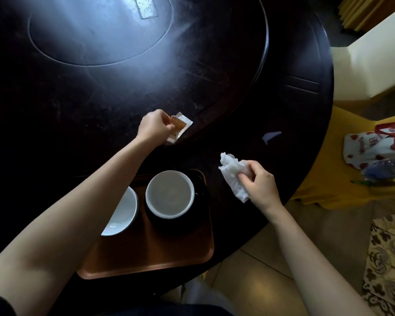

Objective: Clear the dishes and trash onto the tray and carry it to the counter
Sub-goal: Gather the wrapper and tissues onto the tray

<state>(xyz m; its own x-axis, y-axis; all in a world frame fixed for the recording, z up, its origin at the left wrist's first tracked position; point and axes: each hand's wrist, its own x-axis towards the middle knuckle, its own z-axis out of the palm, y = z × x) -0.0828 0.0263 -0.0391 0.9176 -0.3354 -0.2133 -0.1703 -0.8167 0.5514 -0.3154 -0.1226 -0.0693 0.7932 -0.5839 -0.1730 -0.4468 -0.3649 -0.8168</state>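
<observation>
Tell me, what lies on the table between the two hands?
In the head view, only bare dark table lies between the left hand and the right hand; the small white scrap sits off to the side.

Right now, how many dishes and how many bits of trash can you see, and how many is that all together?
Dishes: 2, a white bowl and a white cup, both on the tray.
Trash: 3, a packet pinched by the left hand, a crumpled napkin in the right hand, and a small white scrap on the table.
Total: 5.
</observation>
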